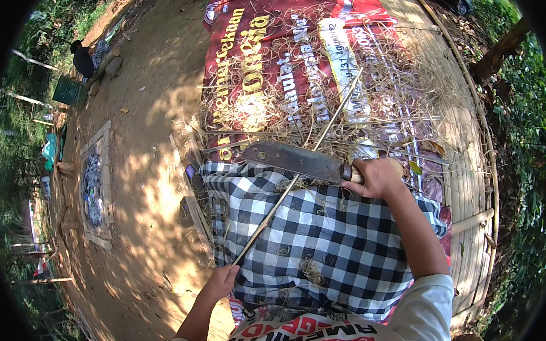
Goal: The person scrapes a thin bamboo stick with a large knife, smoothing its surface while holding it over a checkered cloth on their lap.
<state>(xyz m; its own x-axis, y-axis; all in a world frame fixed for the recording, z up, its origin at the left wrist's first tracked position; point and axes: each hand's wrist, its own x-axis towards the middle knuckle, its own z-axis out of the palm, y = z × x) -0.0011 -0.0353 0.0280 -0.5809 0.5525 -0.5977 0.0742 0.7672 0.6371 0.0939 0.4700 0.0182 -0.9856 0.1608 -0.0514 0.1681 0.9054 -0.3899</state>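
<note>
My right hand (379,176) is closed round the wooden handle of a machete (292,160), whose broad dark blade points left across my lap. Under and against the blade runs a long, thin bamboo strip (269,216). Its near end is pinched in my left hand (221,282), low at the left, while the far end reaches up over the banner. A black-and-white checkered cloth (343,236) covers my legs, with a few curled shavings on it. Beyond my lap, many pale shavings (251,111) lie scattered over a red printed banner (230,51).
Beneath the banner is a bamboo slat platform (466,137), edged by a pole on the right. On the dirt ground (159,103) to the left lies a rectangular frame (106,186) around grey ash-like material. A person (84,59) is far left, near a green box (70,91).
</note>
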